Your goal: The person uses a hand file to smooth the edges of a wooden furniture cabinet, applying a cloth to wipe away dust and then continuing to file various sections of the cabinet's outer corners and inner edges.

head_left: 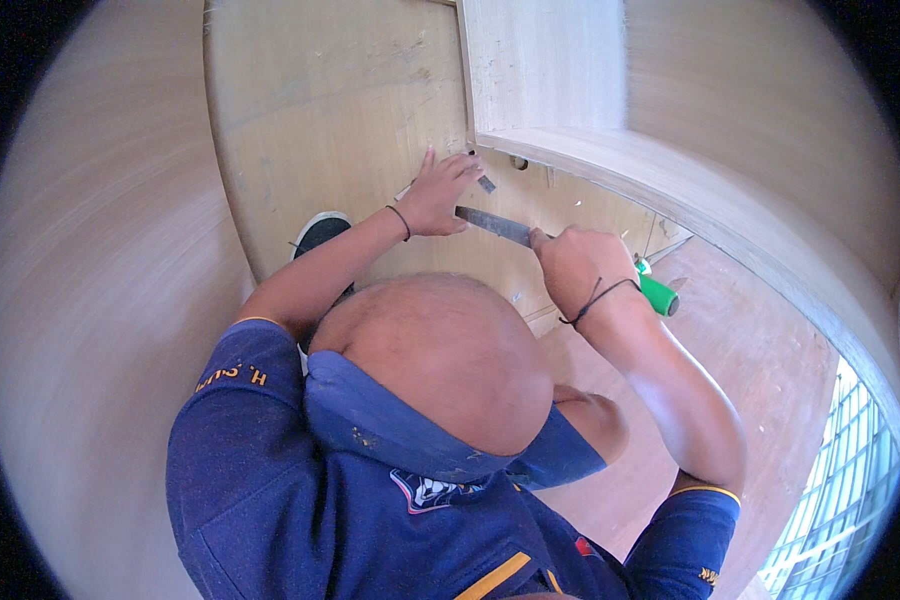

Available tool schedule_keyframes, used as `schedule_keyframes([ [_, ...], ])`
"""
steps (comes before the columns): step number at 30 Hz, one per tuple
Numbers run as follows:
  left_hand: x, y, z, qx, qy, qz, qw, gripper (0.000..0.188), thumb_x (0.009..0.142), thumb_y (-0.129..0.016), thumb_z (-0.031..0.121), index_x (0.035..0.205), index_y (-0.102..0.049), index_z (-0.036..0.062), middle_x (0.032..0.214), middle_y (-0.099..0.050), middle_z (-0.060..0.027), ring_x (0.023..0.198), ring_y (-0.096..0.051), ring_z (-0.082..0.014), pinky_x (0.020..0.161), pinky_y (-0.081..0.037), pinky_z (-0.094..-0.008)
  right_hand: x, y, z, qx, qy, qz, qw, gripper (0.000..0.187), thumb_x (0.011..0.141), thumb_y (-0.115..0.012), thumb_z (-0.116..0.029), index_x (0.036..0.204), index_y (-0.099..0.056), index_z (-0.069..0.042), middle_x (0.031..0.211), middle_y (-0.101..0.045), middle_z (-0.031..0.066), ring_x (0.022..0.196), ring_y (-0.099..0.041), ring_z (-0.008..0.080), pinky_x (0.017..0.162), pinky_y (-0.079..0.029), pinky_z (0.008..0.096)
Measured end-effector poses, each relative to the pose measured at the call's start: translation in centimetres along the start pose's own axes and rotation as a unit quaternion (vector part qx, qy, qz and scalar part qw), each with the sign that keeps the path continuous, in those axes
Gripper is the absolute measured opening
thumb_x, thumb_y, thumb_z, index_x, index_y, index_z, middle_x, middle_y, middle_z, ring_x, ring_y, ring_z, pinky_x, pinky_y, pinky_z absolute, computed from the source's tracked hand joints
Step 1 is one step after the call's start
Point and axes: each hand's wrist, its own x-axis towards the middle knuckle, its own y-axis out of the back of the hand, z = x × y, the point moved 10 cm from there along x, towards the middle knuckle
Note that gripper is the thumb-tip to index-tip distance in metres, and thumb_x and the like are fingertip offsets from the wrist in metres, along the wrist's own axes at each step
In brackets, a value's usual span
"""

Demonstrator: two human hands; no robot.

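Observation:
My right hand is wrapped around a flat file, a grey metal blade with a green handle end sticking out behind the fist. The blade's tip points left, toward the thumb of my left hand. That left hand rests on a pale wooden panel with its fingers stretched out and spread. Beside its fingertips a small dark grey strip lies at the panel's surface; its kind is not clear. Whether the left thumb touches the file cannot be made out.
A pale wooden box-like frame stands at the far right, its lower edge close to my hands. A round hole shows near its corner. My dark shoe is on the left. A window grille shows at lower right.

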Motion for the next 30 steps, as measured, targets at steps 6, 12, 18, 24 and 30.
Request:
schedule_keyframes([
  [6, -0.6, 4.3, -1.9, -0.11, -0.003, 0.092, 0.99, 0.075, 0.071, -0.081, 0.031, 0.134, -0.05, 0.0054, 0.141, -0.047, -0.0139, 0.137, -0.038, -0.0302, 0.115, -0.026, -0.0463, -1.9, -5.5, 5.7, 0.229, -0.032, 0.023, 0.973, 0.037, 0.09, -0.06, -0.02, 0.126, -0.055, -0.01, 0.081, -0.067, 0.0191, 0.075, -0.067, 0.0376, 0.071, -0.052, 0.0471],
  [12, -1.0, 10.2, -4.4, -0.202, 0.083, 0.238, 0.946, 0.049, 0.088, -0.066, 0.02, 0.132, -0.053, 0.0037, 0.133, -0.055, -0.0147, 0.125, -0.052, -0.0266, 0.104, -0.04, -0.0355, -3.9, -9.6, 6.8, 0.521, -0.05, 0.076, 0.849, 0.037, 0.095, -0.054, -0.022, 0.129, -0.054, -0.009, 0.084, -0.064, 0.027, 0.084, -0.065, 0.0436, 0.073, -0.05, 0.05],
  [18, 2.9, 14.5, 0.9, -0.251, 0.017, 0.293, 0.922, 0.029, 0.099, -0.051, 0.017, 0.116, -0.064, -0.0023, 0.107, -0.07, -0.0179, 0.097, -0.069, -0.0231, 0.087, -0.05, -0.0318, -5.2, -11.4, 7.7, 0.425, -0.02, 0.182, 0.886, 0.039, 0.095, -0.053, -0.027, 0.132, -0.053, -0.014, 0.095, -0.066, 0.0258, 0.089, -0.064, 0.0446, 0.079, -0.052, 0.0517],
  [24, 6.6, 16.7, 9.0, -0.327, -0.045, 0.202, 0.922, 0.036, 0.099, -0.054, 0.024, 0.12, -0.062, -0.0041, 0.107, -0.071, -0.0163, 0.104, -0.067, -0.0206, 0.093, -0.048, -0.0318, -6.1, -13.7, 8.7, 0.306, -0.046, 0.074, 0.948, 0.04, 0.094, -0.049, -0.031, 0.131, -0.054, -0.019, 0.094, -0.068, 0.0219, 0.084, -0.065, 0.0424, 0.077, -0.052, 0.0528],
  [30, 7.0, 19.5, 21.8, -0.298, -0.231, 0.16, 0.912, 0.043, 0.09, -0.066, 0.027, 0.12, -0.061, -0.0047, 0.099, -0.072, -0.0159, 0.1, -0.067, -0.0215, 0.093, -0.048, -0.0324, -7.0, -15.8, 9.9, 0.314, -0.067, 0.077, 0.944, 0.039, 0.093, -0.05, -0.028, 0.13, -0.056, -0.018, 0.099, -0.069, 0.0193, 0.091, -0.065, 0.0389, 0.082, -0.051, 0.0502],
])
